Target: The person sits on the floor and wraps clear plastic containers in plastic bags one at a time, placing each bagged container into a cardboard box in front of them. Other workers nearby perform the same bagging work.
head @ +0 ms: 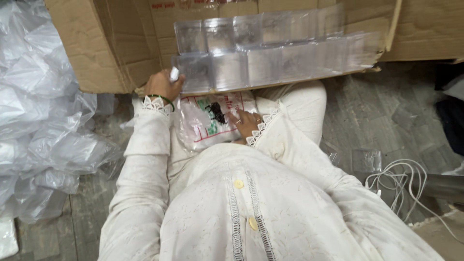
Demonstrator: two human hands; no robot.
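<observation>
Filling cardboard tray (116, 72) with clear boxes (261, 53)

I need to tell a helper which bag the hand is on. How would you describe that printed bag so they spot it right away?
Start at the big cardboard box with rows of clear plastic cases on its flap. Just below the flap, in the person's lap, lies the bag under the right hand. Unlike the plain clear bags heaped to the left, it carries red and green printing.
</observation>
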